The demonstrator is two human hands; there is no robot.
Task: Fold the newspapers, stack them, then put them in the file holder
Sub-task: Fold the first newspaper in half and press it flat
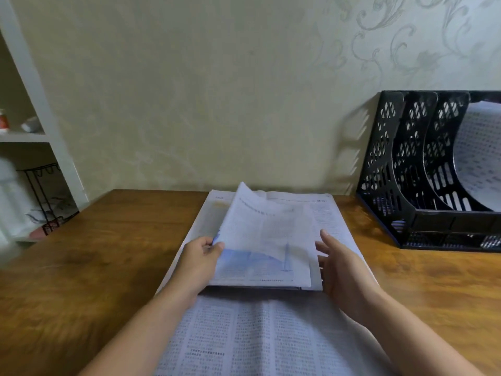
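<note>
A folded newspaper (267, 240) with a blue picture at its lower part is raised off the table at the middle, its far corner curling up. My left hand (202, 256) pinches its left edge. My right hand (340, 267) is at its right edge, fingers spread, apparently not gripping. Under it lies an unfolded newspaper (260, 335) spread flat toward me, dense with small print. The black mesh file holder (406, 169) stands at the back right against the wall; its rightmost slot holds a curved newspaper (477, 147).
The wooden table (89, 261) extends to the left and right of the papers. A white shelf unit (40, 109) with small items and a black wire rack (40, 196) stands at the far left. A patterned wall is close behind.
</note>
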